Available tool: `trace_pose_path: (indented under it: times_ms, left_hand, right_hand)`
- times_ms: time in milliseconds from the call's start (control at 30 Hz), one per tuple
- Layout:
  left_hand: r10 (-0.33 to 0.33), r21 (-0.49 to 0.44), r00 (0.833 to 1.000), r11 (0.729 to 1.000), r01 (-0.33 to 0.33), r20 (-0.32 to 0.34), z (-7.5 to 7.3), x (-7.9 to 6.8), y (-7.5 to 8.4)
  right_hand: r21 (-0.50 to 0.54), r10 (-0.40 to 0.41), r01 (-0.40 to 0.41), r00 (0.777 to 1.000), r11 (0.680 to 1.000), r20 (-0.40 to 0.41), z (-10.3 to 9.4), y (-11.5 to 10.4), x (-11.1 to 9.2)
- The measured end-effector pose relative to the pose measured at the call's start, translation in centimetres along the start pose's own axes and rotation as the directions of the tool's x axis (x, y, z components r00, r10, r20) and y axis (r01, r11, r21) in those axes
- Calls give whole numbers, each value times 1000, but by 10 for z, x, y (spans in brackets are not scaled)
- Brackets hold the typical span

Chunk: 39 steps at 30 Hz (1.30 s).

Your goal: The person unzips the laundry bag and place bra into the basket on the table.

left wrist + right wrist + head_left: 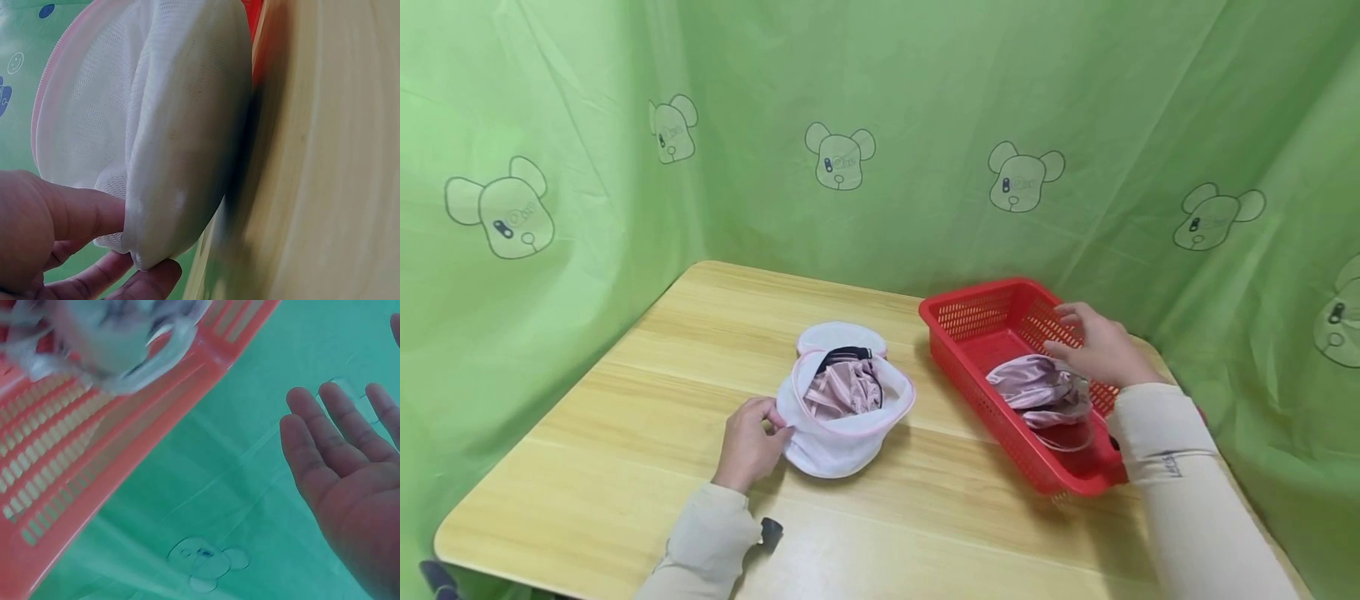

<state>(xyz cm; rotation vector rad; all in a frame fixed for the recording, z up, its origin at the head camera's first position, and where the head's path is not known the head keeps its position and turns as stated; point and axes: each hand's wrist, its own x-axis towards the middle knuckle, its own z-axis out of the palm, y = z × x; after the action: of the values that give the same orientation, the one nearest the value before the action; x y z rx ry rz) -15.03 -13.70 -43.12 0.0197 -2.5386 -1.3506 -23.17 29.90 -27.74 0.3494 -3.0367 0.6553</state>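
Note:
A white mesh laundry bag with pink trim (835,450) stands on the table with its lid folded back. Inside it lies a crumpled pink satiny cloth item (844,392) with a black band. My left hand (752,446) pinches the left side of the bag; in the left wrist view the thumb and fingers hold its white mesh (181,144). Above the right side of a red basket hovers my right hand (1101,346), its fingers spread and holding nothing. Below that hand, another pink satiny item (1037,387) with a pale cord lies in the basket.
The red slotted basket (958,367) stands at the table's right side, angled. A small black object (771,533) shows by my left sleeve. Green printed curtains (925,208) hang around the wooden table (647,392).

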Motion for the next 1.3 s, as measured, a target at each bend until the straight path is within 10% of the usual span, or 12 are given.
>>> trace_pose_path:
  times_ms: [1300]
  left_hand:
    - [1, -6, 1000, 1000, -1, -4, -1, 0, 0]
  right_hand:
    - [80, -277, 273, 960, 959, 42, 81, -137, 31]
